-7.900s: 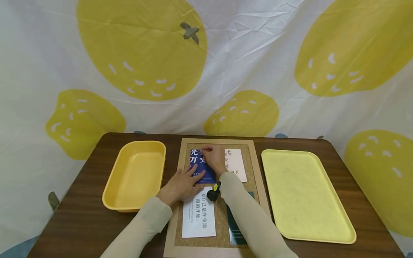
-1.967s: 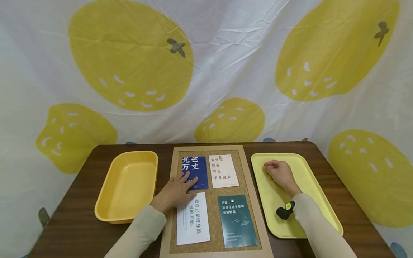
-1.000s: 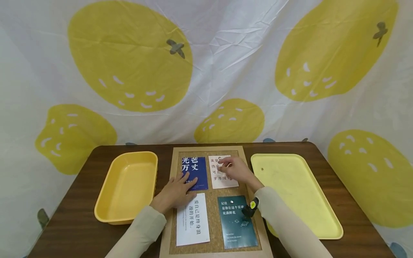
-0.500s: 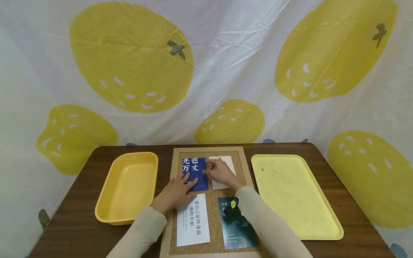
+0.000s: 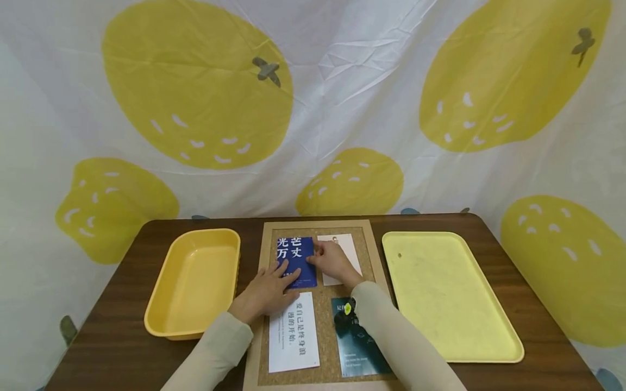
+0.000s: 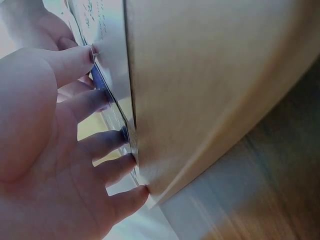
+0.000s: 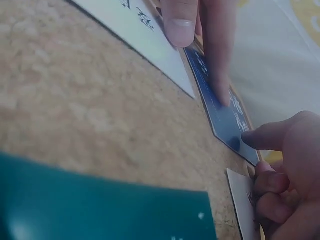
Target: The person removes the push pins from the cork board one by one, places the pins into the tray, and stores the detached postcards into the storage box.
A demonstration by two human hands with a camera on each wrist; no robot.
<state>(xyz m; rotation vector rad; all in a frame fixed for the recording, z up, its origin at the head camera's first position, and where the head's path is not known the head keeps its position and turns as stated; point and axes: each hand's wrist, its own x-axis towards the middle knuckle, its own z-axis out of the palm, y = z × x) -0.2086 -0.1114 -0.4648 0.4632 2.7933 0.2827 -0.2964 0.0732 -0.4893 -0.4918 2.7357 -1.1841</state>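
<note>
My left hand (image 5: 266, 290) lies with fingers spread over the blue card (image 5: 304, 276) and the left side of the wood-framed corkboard (image 5: 325, 331). My right hand (image 5: 335, 262) pinches the blue card's right edge; in the right wrist view its thumb (image 7: 255, 139) presses the card's face near a corner, and the other fingers curl in beside it. Partly behind that hand is a pale card (image 5: 349, 248) with a pin (image 5: 335, 239) at its top. Below the left hand sits a white card (image 5: 304, 347). A teal card (image 5: 356, 355) lies partly under the right forearm.
An orange-yellow bin (image 5: 193, 288) stands left of the board on the dark wood table (image 5: 117, 331). To the right is a flat yellow tray (image 5: 455, 304), with a small brass-coloured pin (image 5: 399, 255) near its far left corner. A fruit-print cloth (image 5: 342, 108) hangs behind.
My right hand went from the blue card's top to the tray, then back left across the pale card to the blue card's right edge. A small pin now shows in the tray. The left hand stays.
</note>
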